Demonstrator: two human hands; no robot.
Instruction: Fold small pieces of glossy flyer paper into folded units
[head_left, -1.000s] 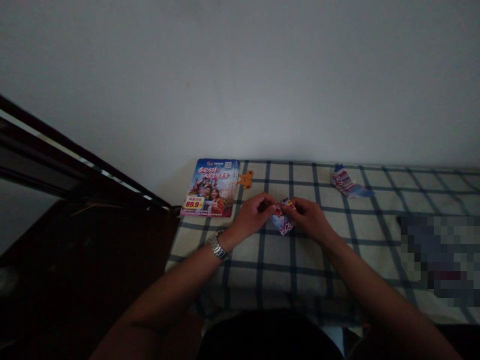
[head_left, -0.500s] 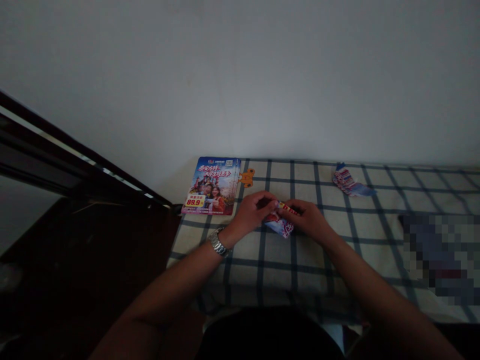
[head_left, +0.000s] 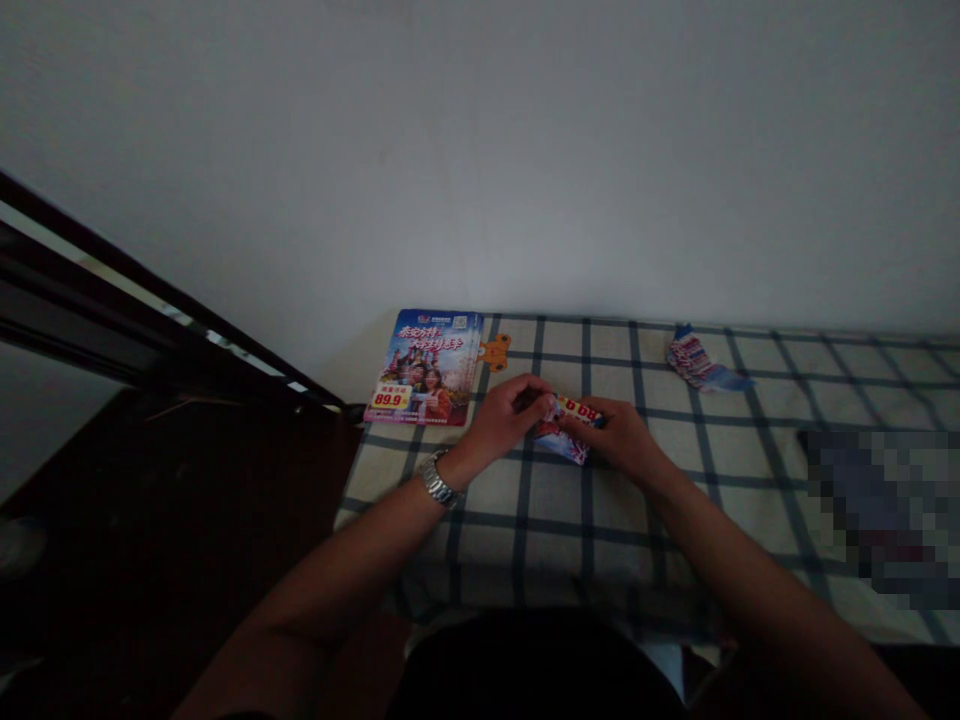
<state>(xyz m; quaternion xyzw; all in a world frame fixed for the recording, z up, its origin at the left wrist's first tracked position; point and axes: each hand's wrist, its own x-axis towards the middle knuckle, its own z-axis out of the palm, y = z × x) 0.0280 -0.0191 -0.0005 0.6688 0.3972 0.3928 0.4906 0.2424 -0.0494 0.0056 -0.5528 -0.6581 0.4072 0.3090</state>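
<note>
- Red-and-yellow price strip (head_left: 580,408) on the folded paper (head_left: 562,440) now shown wider & upside down vs. a moment ago; paper prob. being turned or refolded, so handling judged unfinished.
- Paper held low over checked cloth (head_left: 487,545), R of leaflet stack (head_left: 431,362); contact w/ cloth can't be told.
- L hand (head_left: 514,412): partly closed, paper's L end pinched b/w thumb & fingers.
- R hand (head_left: 621,432): fingers curled, R end gripped under thumb; some fingertips hidden.
</note>
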